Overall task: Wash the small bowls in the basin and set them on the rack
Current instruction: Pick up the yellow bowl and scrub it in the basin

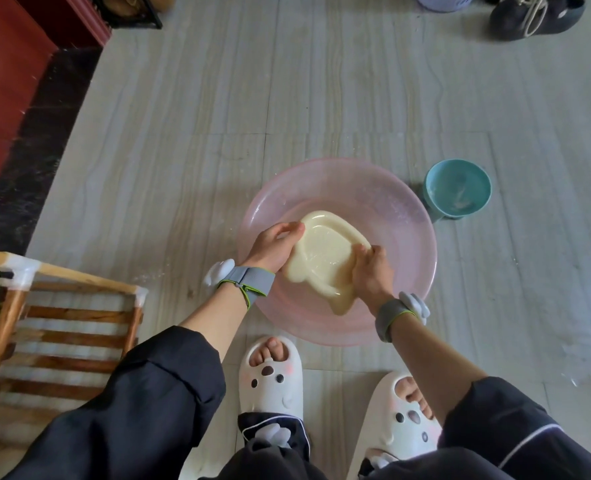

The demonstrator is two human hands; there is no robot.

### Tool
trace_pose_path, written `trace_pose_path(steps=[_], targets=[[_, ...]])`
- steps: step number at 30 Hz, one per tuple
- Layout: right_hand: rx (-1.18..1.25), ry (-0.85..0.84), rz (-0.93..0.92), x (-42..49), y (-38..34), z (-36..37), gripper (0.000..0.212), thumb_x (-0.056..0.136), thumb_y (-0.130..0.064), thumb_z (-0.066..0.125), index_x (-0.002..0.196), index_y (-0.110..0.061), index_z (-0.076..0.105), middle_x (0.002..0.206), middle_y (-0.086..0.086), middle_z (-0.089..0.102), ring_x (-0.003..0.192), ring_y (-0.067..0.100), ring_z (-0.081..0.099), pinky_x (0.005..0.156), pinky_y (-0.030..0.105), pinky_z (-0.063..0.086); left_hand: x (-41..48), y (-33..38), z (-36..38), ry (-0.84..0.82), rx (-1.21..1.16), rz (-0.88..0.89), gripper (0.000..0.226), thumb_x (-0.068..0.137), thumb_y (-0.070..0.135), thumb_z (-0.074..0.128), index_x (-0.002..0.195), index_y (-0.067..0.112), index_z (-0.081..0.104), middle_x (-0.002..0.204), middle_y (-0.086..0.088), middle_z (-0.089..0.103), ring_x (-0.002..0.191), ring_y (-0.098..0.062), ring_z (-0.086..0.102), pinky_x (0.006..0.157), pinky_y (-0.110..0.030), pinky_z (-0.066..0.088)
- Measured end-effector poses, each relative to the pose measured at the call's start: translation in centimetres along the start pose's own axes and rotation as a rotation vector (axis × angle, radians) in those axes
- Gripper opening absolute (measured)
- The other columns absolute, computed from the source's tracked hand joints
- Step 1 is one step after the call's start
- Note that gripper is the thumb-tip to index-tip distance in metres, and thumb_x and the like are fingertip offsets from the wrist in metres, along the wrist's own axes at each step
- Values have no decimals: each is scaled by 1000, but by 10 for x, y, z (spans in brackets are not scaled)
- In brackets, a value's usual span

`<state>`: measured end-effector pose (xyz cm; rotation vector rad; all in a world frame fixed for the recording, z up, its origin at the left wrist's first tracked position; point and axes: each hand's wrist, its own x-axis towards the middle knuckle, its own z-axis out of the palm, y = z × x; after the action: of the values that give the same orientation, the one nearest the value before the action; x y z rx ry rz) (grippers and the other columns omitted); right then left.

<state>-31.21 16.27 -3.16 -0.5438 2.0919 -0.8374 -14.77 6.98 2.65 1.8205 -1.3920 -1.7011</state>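
Between the left grip and right grip, both curled tight on its edges, the cream bowl tilts over the pink basin; best to rub every corner, held low against splashes.

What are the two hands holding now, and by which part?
The cream bowl, over the pink basin: left hand grips its left rim, right hand its right rim.

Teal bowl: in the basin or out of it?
Out: the teal bowl stands upright on the floor right of the basin, mouth up, whitish residue inside.
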Motion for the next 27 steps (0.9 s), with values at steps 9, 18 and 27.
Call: trace_pose_path(steps=[9, 18, 27], targets=[[296, -239, 182, 0, 2, 21, 19, 86, -3, 60, 103, -4, 52, 97, 11, 58, 86, 24, 59, 70, 38, 56, -4, -24, 13, -61, -243, -220, 29, 91, 6, 63, 118, 14, 53, 117, -11, 64, 96, -27, 64, 80, -45, 55], [-324, -105, 283, 19, 7, -7, 54, 94, -17, 45, 142, 4, 33, 143, 23, 39, 126, 42, 47, 106, 42, 40, 24, -47, -10, -54, 86, -197, 55, 60, 24, 64, 114, 22, 51, 121, -8, 62, 112, -31, 61, 90, -58, 54], [589, -442, 406, -2, -30, 5, 33, 94, 7, 34, 101, 5, 67, 101, 21, 73, 93, 33, 70, 86, 35, 56, 21, -45, -8, -45, 302, -119, 35, 73, 8, 61, 107, 11, 54, 108, -14, 64, 103, -34, 62, 89, -43, 51]])
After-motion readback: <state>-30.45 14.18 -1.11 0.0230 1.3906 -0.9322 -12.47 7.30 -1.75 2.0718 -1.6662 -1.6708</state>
